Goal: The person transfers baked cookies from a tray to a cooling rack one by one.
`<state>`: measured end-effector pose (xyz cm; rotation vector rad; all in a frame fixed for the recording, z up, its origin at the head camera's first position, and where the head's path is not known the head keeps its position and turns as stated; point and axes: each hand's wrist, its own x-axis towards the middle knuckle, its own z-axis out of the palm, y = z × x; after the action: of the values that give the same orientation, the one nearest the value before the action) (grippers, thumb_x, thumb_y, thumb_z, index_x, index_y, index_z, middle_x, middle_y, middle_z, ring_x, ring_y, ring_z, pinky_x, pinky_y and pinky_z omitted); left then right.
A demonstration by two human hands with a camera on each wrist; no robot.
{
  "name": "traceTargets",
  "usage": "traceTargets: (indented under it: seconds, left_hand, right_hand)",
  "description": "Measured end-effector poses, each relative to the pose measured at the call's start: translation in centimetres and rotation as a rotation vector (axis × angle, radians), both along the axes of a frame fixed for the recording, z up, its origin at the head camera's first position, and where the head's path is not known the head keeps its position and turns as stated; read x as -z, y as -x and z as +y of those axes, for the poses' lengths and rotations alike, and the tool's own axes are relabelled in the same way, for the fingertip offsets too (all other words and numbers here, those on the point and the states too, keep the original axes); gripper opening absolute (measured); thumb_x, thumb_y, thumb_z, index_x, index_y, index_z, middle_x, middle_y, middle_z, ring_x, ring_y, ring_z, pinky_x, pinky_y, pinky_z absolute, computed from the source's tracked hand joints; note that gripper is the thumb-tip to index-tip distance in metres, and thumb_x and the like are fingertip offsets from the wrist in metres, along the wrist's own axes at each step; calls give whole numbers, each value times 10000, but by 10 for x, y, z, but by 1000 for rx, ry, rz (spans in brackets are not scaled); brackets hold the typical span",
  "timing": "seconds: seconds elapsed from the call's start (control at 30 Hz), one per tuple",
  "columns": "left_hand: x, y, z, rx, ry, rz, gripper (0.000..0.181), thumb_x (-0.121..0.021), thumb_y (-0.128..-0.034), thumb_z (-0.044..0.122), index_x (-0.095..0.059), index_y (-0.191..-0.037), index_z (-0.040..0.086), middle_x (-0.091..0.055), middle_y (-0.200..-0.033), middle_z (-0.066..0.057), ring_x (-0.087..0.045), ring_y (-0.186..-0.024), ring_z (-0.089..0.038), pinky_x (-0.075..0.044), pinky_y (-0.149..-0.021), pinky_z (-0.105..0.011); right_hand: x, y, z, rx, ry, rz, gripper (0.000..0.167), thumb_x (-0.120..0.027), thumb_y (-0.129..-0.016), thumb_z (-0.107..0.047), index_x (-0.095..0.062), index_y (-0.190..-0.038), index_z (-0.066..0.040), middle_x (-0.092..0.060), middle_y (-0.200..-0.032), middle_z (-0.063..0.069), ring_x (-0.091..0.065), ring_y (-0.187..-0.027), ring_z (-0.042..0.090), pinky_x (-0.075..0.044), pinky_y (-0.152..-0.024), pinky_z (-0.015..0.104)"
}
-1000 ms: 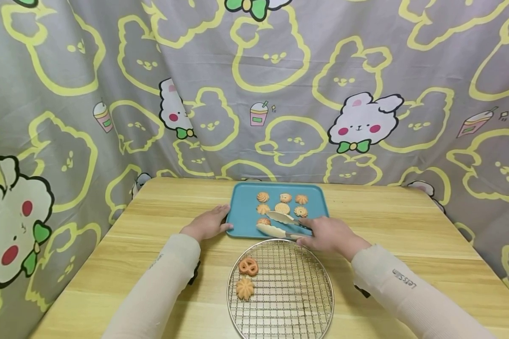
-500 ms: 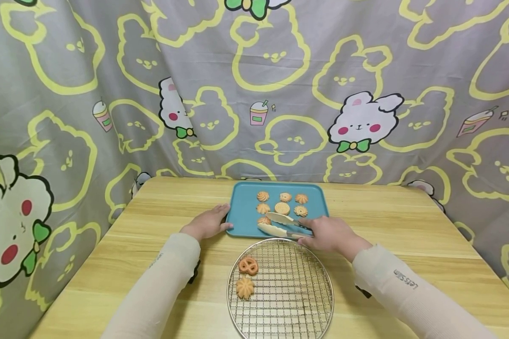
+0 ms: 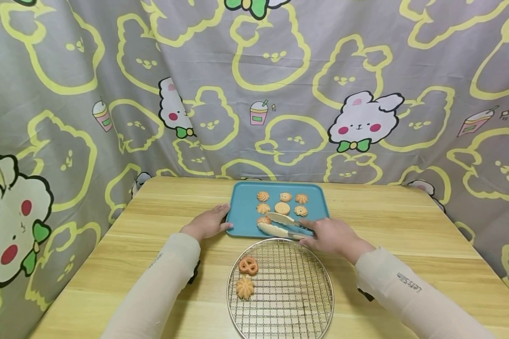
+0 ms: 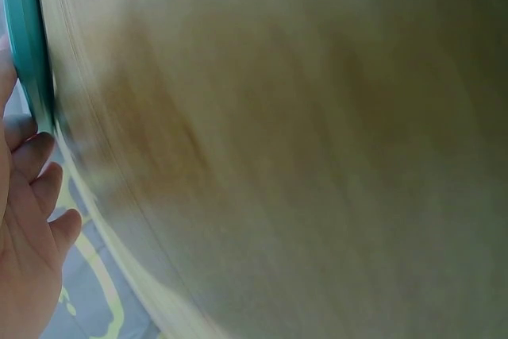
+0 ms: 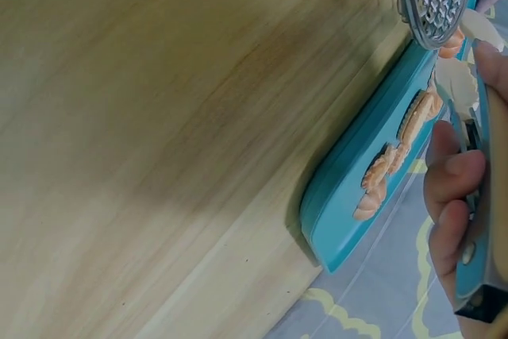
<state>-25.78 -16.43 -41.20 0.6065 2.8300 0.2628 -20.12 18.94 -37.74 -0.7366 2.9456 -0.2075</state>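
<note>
My right hand (image 3: 332, 237) grips a pair of tongs (image 3: 289, 234) with cream tips, held low over the front of a blue tray (image 3: 242, 226). The tips lie around a cookie (image 3: 263, 220) at the tray's front left; whether they touch it I cannot tell. Several more cookies, among them a round one (image 3: 282, 208), rest in rows behind. In the right wrist view the fingers (image 5: 454, 188) curl round the tongs' handle (image 5: 476, 252). At the tray's left edge my left hand (image 3: 208, 223) rests with relaxed fingers, also beside the tray edge (image 4: 30, 45) in the left wrist view.
A round wire rack (image 3: 286, 292) stands on the wooden table (image 3: 377, 278) in front of the tray, close to its near edge. On its left side lie a pretzel cookie (image 3: 248, 266) and a flower-shaped cookie (image 3: 244, 287). A patterned curtain (image 3: 288, 103) hangs behind the table.
The tongs' tips have drawn slightly nearer the front left cookie since the earliest frame. My right hand has shifted a little to the right; my left hand has stayed in place.
</note>
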Motion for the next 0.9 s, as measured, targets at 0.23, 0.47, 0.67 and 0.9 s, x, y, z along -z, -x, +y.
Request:
traceTargets:
  seconds: [0.23,0.47,0.67,0.9]
  left_hand:
    - [0,0,0,5,1,-2,731,-464,-989,451,-185,-1521,36,-194,-1560,-119,-151,-1424,-301,-193,-1139,-445]
    - [0,0,0,5,0,-1,727,-463,-991,446,-187,-1520,31,-197,-1560,-123,-153,-1424,-304,-189,-1139,-450]
    - [1,0,0,2,2,-7,731,-462,-989,451,-180,-1523,40,-192,-1562,-117,-149,-1425,-298,-191,-1138,-452]
    - [0,1,-1,-5,-3,-18,735,-458,-989,455,-162,-1529,52,-175,-1567,-120,-134,-1428,-296,-188,-1138,-461]
  right_hand:
    - [1,-2,4,-10,22,23,652,-594,-895,-530,-493,-1416,-150,-418,-535,-71,-384,-484,92,-322,-432,288]
    - [0,-6,8,-4,75,44,628,-611,-892,-510,-516,-1398,-150,-384,-535,-71,-286,-474,82,-244,-437,272]
    - [1,-10,16,-16,95,92,623,-620,-890,-500,-519,-1396,-151,-407,-598,-61,-374,-545,99,-307,-485,288]
    - [3,-15,24,-35,123,159,605,-640,-878,-494,-546,-1376,-162,-623,-821,-30,-503,-674,114,-420,-562,334]
